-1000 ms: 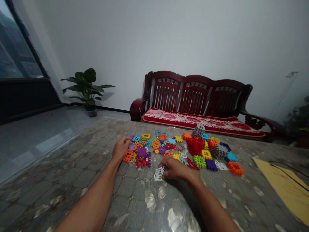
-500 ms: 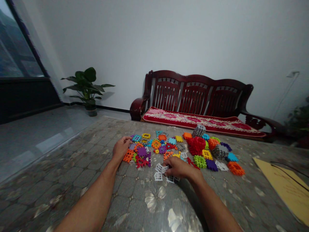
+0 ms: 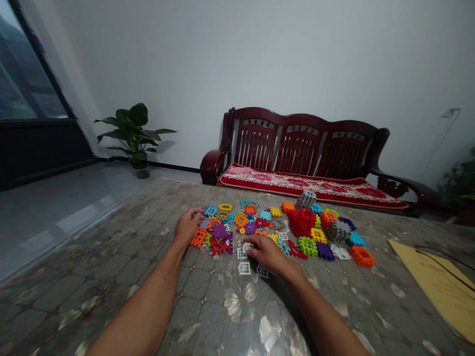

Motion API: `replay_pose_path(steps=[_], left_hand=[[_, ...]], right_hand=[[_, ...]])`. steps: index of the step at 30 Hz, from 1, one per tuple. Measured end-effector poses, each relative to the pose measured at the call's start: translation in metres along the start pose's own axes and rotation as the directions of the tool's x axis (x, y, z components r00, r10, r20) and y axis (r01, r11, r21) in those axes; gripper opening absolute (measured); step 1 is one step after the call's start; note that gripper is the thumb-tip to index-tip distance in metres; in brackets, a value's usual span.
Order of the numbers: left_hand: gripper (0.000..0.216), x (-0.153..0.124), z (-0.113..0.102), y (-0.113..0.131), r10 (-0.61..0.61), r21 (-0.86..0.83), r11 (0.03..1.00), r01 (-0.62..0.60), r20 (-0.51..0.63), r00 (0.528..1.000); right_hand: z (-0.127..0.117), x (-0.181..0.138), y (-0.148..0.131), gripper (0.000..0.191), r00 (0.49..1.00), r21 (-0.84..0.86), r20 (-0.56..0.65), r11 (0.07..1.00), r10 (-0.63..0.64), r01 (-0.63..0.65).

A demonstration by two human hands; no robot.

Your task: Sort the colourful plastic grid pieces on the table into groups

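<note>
My right hand (image 3: pixel 266 251) reaches over several white window-shaped plastic pieces, with thumb and fingers closed on one white window piece (image 3: pixel 248 246). Another white window piece (image 3: pixel 244 268) lies flat on the tablecloth just nearer to me, and one more (image 3: pixel 262 271) is beneath my wrist. At the left edge of the pile rests my left hand (image 3: pixel 187 226), fingers stretched loosely beside a blue interlocking block (image 3: pixel 211 211) and above an orange grid block (image 3: pixel 199 237). It holds nothing that I can see. Purple (image 3: pixel 219 231) and red (image 3: pixel 220 247) pieces lie between my hands.
To the right stand stacked blocks: red (image 3: pixel 302 222), green (image 3: pixel 308 246), grey (image 3: pixel 338 231) and orange (image 3: pixel 362 256). A yellow board (image 3: pixel 434 287) with a dark cord lies at the table's right. Behind are a wooden bench (image 3: pixel 297 143) and a potted plant (image 3: pixel 137 133).
My right hand has moved slightly left and away from me, carrying a white window piece off the nearer ones. My left hand has barely moved.
</note>
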State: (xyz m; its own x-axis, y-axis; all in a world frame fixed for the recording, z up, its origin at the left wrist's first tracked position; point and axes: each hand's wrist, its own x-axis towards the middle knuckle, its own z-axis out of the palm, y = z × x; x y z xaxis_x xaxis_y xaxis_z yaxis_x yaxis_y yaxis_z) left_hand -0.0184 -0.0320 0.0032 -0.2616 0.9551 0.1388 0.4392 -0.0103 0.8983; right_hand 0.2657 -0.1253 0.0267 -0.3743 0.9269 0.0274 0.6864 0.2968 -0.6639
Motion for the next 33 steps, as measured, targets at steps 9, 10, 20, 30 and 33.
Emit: replay_pose_path(steps=[9, 10, 20, 30, 33], left_hand=[[0.034, -0.003, -0.001, -0.003, -0.044, -0.172, 0.984, 0.035, -0.05, 0.998], [0.034, -0.003, -0.001, -0.003, -0.05, -0.176, 0.984, 0.041, -0.048, 0.998], [0.027, -0.003, -0.006, -0.003, -0.064, -0.102, 0.993, 0.063, -0.011, 0.998], [0.024, -0.02, 0.002, 0.005, 0.055, 0.213, 0.976, -0.05, -0.017, 0.998], [0.025, -0.023, -0.001, 0.006, 0.068, 0.19, 0.98, -0.064, -0.014, 0.998]], right_hand=[[0.0, 0.004, -0.007, 0.036, 0.995, -0.288, 0.094, 0.957, -0.018, 0.044], [0.0, 0.005, -0.008, 0.035, 0.995, -0.299, 0.098, 0.953, -0.016, 0.045], [-0.003, 0.007, -0.007, 0.038, 0.991, -0.233, 0.129, 0.97, -0.035, 0.065], [-0.002, 0.012, -0.013, 0.04, 0.988, -0.309, 0.15, 0.948, -0.033, 0.078], [-0.001, 0.013, -0.017, 0.04, 0.99, -0.324, 0.142, 0.944, -0.013, 0.059]])
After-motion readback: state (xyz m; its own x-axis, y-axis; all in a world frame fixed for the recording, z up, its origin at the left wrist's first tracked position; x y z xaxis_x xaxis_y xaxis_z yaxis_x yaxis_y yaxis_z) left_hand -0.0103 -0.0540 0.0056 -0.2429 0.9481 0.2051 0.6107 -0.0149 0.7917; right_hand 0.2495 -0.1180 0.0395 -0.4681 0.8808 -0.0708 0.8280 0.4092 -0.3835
